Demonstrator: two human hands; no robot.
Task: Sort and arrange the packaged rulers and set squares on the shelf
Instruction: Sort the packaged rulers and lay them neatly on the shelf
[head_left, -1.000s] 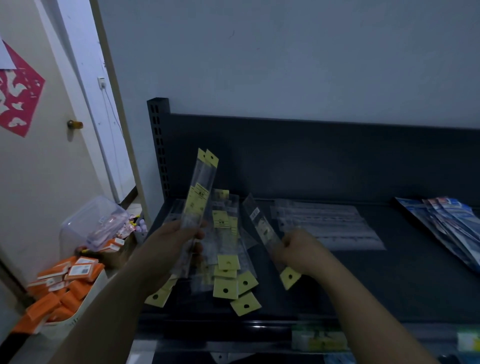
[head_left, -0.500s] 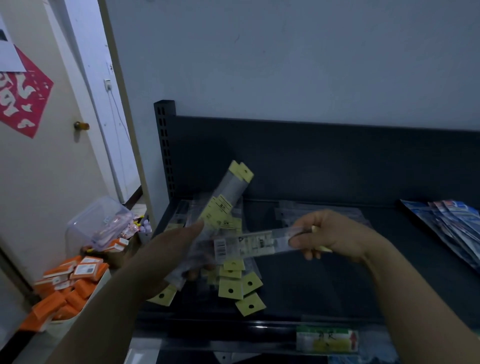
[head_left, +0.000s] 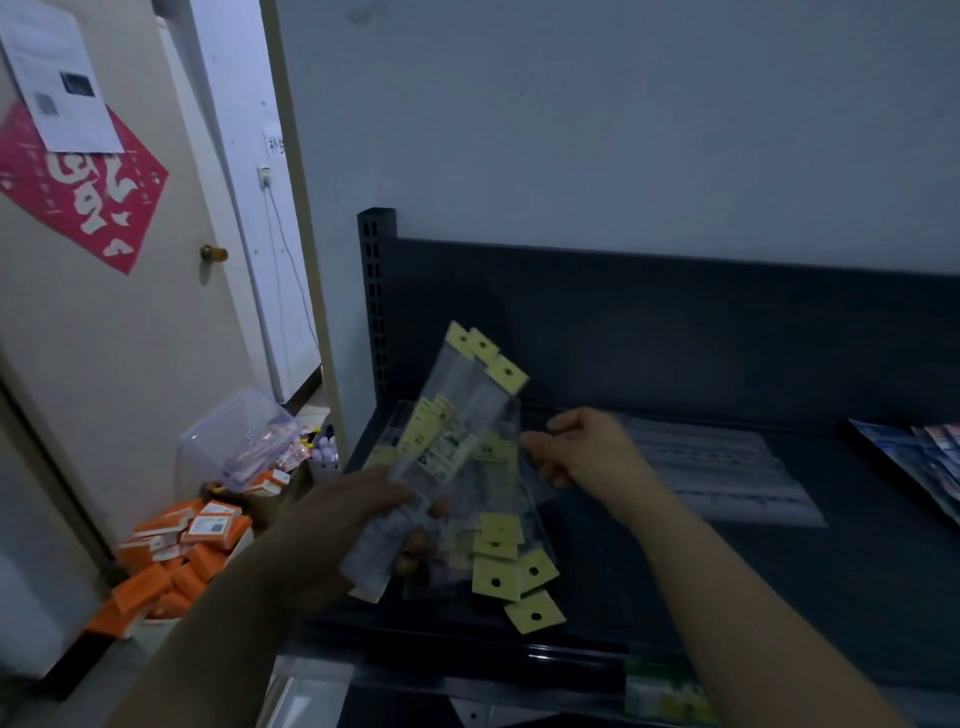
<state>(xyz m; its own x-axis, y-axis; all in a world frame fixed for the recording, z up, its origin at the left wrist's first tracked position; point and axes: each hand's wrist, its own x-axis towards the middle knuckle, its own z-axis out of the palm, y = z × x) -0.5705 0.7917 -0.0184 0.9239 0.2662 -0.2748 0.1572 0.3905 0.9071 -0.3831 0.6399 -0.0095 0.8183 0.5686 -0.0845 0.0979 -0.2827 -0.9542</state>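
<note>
Because the left hand (head_left: 343, 514) holds several slim ruler pkts (head_left: 447, 431) fanned together, w/ only the fingers (head_left: 415, 545) curled round the lower end, the stack looks top-heavy: the yellow header cards (head_left: 485, 353) stick up and away over the shelf (head_left: 649, 582). Clear sleeves are prob slick, so any slack in the grip and the bundle could splay or one pkt could slide out and drop.

Right hand (head_left: 587, 452) is just beside the bundle, fingers loosely bent near its right edge. Can't tell if it's pinching a clear pkt or empty, since the film is see-through and the light is dim. If it tugs one pkt sideways, the others may drag along.

Below the hands, a loose pile of the same pkts (head_left: 498, 566) lies on the shelf, its yellow tabs near the front lip; a knock from either forearm could push some off the edge toward the floor.

Further right, flat clear pkts (head_left: 727, 473) sit in a neater stack, and blue pkts (head_left: 914, 457) lie at the far right. Mixing types is a risk, as clear sleeves look alike in this light.
</note>
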